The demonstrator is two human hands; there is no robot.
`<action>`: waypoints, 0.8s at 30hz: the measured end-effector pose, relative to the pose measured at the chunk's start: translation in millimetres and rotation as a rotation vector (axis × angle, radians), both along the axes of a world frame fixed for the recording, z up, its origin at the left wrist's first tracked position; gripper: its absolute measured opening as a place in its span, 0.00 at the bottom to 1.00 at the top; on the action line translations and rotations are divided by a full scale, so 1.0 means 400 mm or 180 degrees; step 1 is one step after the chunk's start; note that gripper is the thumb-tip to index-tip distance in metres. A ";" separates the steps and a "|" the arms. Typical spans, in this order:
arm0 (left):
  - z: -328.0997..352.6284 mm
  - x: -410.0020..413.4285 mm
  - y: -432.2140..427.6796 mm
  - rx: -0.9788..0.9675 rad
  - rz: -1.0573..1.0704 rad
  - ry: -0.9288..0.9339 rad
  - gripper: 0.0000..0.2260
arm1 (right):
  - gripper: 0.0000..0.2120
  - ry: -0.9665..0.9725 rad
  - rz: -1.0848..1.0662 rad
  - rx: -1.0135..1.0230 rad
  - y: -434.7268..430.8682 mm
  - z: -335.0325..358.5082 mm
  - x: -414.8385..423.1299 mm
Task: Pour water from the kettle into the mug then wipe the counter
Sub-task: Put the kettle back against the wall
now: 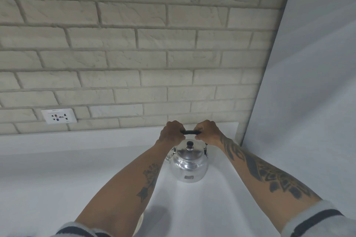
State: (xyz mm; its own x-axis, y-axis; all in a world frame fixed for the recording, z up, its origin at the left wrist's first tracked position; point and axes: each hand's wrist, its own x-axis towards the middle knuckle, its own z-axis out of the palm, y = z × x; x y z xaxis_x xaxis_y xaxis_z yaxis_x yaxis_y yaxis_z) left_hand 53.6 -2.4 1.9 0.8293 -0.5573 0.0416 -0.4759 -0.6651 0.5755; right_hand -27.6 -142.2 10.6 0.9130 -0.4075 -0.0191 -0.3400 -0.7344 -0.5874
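Two hands: both are clenched on the kettle's black handle [190, 132], one at each end.
Left hand [171, 134]: curled over the left end of the handle, knuckles up; its fingertips are tucked under and out of sight.
Right hand [207, 132]: wrapped round the right end in the same way, thumb side hidden beneath the bar.
Handle: only a short dark stretch shows between the two fists; the rest is covered by them.
Kettle [189, 165]: shiny metal, upright on the white counter [57, 179], close to the back wall and near the right-hand corner. Whether its base touches the counter or sits just above it is hard to say from where I stand.
Lid knob [190, 144]: small, black, on the domed lid, just under the handle.
Spout: mostly hidden behind the left forearm; only a sliver of metal shows at the kettle's left side.
Label on the kettle body: a small plate low on the front, too blurred to read.
Forearms: both bare and tattooed, sleeves [316, 219] pushed up, grey with a dark band, cut off by the lower edge.
Pale object at the bottom edge [141, 221]: a rounded rim peeking from under the left arm, too covered to identify.
Wall socket [59, 116]: white plate on the brick-pattern wall [134, 44], well left of the kettle; its markings are unreadable.
Right side: a plain white panel [308, 102] rises from the counter.
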 end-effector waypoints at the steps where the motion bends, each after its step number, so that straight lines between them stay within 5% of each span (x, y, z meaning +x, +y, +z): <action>1: -0.003 0.003 0.000 -0.0003 0.0005 0.0010 0.09 | 0.10 -0.0004 0.0007 -0.0009 0.000 -0.002 0.001; 8: 0.011 0.014 0.017 0.0198 -0.0249 0.0344 0.17 | 0.11 0.0186 0.0111 0.0013 0.005 -0.002 0.007; 14: 0.080 -0.021 0.131 -0.0056 -0.0335 0.0614 0.26 | 0.28 0.0173 0.0247 -0.0106 0.048 0.040 -0.031; 24: 0.127 -0.182 0.567 -0.0529 0.0461 -0.0209 0.20 | 0.25 -0.0867 0.0973 -0.0067 0.399 0.092 -0.136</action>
State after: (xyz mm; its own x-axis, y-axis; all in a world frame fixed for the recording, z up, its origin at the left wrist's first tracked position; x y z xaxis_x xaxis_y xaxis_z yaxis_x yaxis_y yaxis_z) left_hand -19.2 224.3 52.9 0.8926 -0.4136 0.1795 -0.4224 -0.6279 0.6537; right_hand -82.1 17.3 47.3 0.9626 -0.1141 0.2455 0.0617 -0.7904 -0.6095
